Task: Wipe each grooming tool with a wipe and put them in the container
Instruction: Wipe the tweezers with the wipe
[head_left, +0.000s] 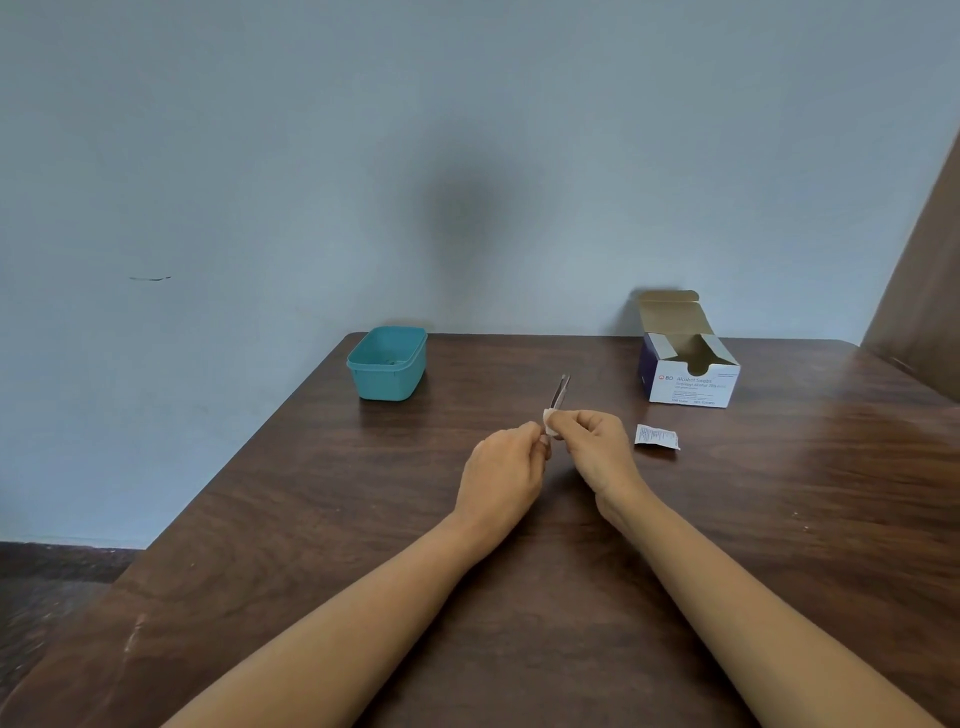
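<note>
Head view, left hand gripping metal tool, its lower end hidden, right hand pinching wipe around it.

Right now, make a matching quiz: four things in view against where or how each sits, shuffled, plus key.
1 teal container
2 swab box
3 wrapper
4 metal tool

a flaps open, far right
b in left hand, right hand pinching wipe on it
c far left of table
d flat, right of the hands

Pairs: 1-c, 2-a, 3-d, 4-b
</note>
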